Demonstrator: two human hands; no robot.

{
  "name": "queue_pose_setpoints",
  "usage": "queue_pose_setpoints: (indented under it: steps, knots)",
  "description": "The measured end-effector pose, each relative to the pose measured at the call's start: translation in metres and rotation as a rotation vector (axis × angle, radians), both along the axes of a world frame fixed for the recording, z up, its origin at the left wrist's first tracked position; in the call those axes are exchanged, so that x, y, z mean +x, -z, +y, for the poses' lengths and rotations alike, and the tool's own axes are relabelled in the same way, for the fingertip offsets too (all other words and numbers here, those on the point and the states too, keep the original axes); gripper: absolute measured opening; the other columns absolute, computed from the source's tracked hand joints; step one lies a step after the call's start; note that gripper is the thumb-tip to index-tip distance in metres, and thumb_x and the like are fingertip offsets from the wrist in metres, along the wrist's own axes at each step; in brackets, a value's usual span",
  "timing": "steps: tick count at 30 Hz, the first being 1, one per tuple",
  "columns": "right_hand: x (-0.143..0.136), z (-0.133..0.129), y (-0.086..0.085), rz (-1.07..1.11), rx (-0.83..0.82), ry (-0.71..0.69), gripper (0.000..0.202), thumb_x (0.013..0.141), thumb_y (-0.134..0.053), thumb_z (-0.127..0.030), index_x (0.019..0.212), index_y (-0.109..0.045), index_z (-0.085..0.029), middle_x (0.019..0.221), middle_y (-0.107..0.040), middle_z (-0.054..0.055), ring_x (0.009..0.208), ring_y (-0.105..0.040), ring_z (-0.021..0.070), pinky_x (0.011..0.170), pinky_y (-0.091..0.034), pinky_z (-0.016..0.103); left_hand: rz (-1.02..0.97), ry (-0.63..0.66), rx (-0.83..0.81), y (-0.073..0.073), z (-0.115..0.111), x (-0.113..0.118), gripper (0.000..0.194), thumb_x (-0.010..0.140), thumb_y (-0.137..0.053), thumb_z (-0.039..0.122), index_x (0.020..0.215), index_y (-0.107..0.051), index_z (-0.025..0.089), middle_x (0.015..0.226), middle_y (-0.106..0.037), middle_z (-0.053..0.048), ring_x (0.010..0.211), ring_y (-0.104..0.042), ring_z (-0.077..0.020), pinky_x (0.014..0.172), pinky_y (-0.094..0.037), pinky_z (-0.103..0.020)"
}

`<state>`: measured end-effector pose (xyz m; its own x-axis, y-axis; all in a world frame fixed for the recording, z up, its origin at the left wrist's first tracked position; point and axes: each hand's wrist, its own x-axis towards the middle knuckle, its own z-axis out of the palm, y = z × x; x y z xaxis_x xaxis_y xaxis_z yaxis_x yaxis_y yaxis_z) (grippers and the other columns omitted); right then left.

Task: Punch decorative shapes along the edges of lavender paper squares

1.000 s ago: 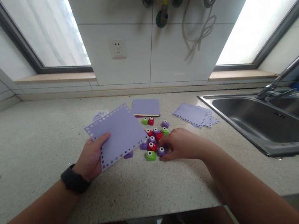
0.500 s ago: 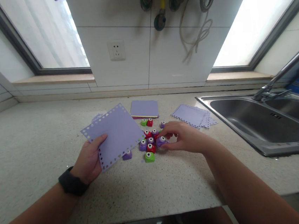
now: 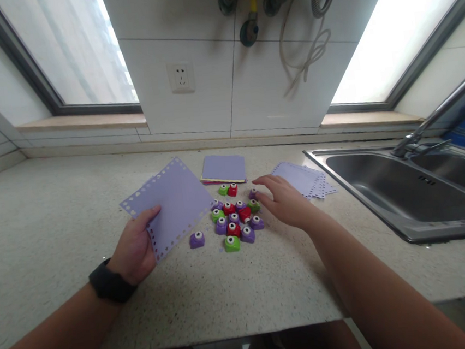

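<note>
My left hand [image 3: 136, 244] pinches a sheet of purple paper [image 3: 178, 204] near its lower left edge, thumb on top. Small punched holes run along the sheet's borders. My right hand [image 3: 279, 197] has its fingers apart around a small purple craft punch [image 3: 253, 194]; contact with it is unclear. In front of that hand sits a cluster of red, green and purple punches, among them a red punch [image 3: 245, 214] and a green punch [image 3: 232, 244]. One purple punch [image 3: 197, 239] stands apart on the left, beside the sheet's lower edge.
A stack of uncut paper [image 3: 224, 169] lies toward the wall. Several hole-edged purple sheets [image 3: 299, 179] overlap to the right, near the steel sink [image 3: 364, 175]. The pale speckled counter [image 3: 228, 301] carries everything. A wall socket [image 3: 181, 77] is above.
My right hand has let go of a purple punch in the cluster and moved up and right to another one. My left hand and the sheet have shifted slightly left, uncovering more punches.
</note>
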<state>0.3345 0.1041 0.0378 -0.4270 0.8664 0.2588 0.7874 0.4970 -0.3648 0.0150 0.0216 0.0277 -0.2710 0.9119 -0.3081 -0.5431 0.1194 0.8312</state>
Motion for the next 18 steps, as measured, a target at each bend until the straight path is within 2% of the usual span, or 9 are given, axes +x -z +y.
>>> queue_pose_setpoints:
  steps: [3, 7, 11, 18]
  knots:
    - [0.008, 0.016, 0.015, -0.007, -0.035, 0.103, 0.042, 0.103, -0.051, -0.023, 0.145, -0.055, -0.020, 0.153, -0.058, 0.017, 0.145, -0.051, 0.0339, 0.121, -0.039, 0.053, 0.000, -0.003, 0.038, 0.003, 0.000, 0.000, 0.030, 0.090, -0.061, 0.010, 0.115, -0.073, 0.020, 0.097, -0.084, -0.008, 0.090, -0.082, -0.0280, 0.074, -0.068, -0.037]
    - [0.010, 0.028, 0.029, -0.041, -0.115, 0.088, 0.043, 0.103, -0.054, -0.026, 0.146, -0.056, -0.019, 0.149, -0.062, 0.018, 0.139, -0.058, 0.0338, 0.118, -0.044, 0.052, 0.005, -0.003, 0.046, 0.006, 0.001, -0.001, 0.029, 0.089, -0.063, 0.011, 0.113, -0.074, 0.020, 0.098, -0.084, -0.008, 0.091, -0.082, -0.0287, 0.076, -0.069, -0.037]
    - [0.005, 0.026, 0.030, -0.057, -0.136, 0.011, 0.040, 0.101, -0.060, -0.029, 0.141, -0.061, -0.023, 0.140, -0.069, 0.014, 0.130, -0.065, 0.0325, 0.112, -0.049, 0.050, -0.002, -0.004, 0.062, 0.008, 0.000, -0.003, 0.029, 0.089, -0.063, 0.010, 0.114, -0.074, 0.019, 0.097, -0.084, -0.007, 0.090, -0.082, -0.0278, 0.077, -0.069, -0.037]
    - [0.000, 0.020, 0.024, 0.011, -0.165, 0.009, 0.043, 0.100, -0.062, -0.034, 0.142, -0.059, -0.024, 0.142, -0.067, 0.016, 0.129, -0.064, 0.0344, 0.111, -0.049, 0.052, -0.006, -0.003, 0.082, 0.010, 0.000, -0.003, 0.030, 0.088, -0.065, 0.008, 0.115, -0.074, 0.016, 0.092, -0.083, -0.007, 0.088, -0.082, -0.0280, 0.077, -0.070, -0.037]
